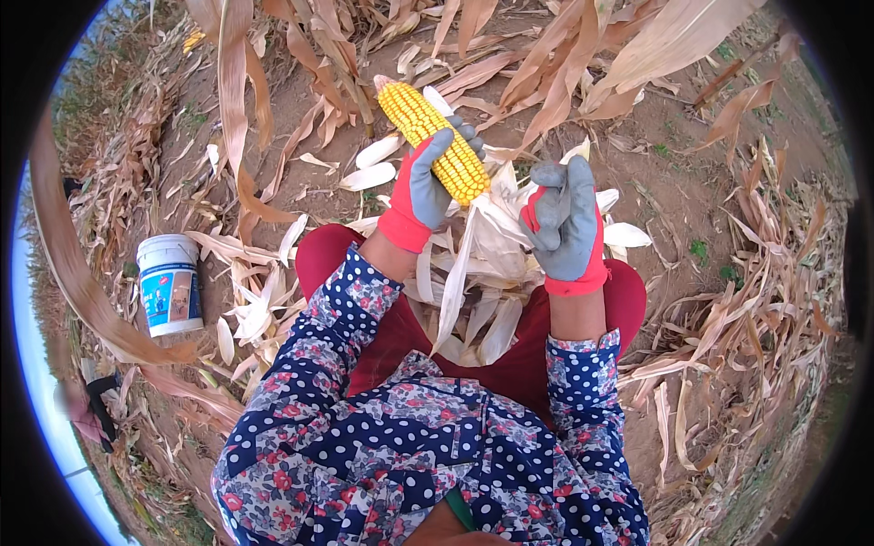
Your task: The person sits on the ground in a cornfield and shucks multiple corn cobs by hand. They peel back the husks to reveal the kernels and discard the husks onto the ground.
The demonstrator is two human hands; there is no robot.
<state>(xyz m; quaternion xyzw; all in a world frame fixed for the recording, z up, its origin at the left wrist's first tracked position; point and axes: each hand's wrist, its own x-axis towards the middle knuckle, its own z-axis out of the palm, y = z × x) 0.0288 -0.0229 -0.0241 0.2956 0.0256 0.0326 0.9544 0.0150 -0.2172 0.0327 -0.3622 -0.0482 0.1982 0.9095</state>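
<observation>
My left hand, in a grey-coated red work glove, grips a bare yellow corn ear. The ear slants, with its pinkish tip up and to the left and its broad end towards my right hand. Pale husk leaves hang at that broad end; whether they are still attached is unclear. My right hand, gloved alike, is raised apart from the ear with fingers curled. A husk tip shows behind its fingertips, and I cannot tell if the hand holds anything. More loose husks lie between my knees.
A white plastic bucket with a printed label stands on the soil to the left. Dry corn stalks and leaves rise in front, and one long leaf arches at left. Yellow corn lies far left. A person appears at the left rim.
</observation>
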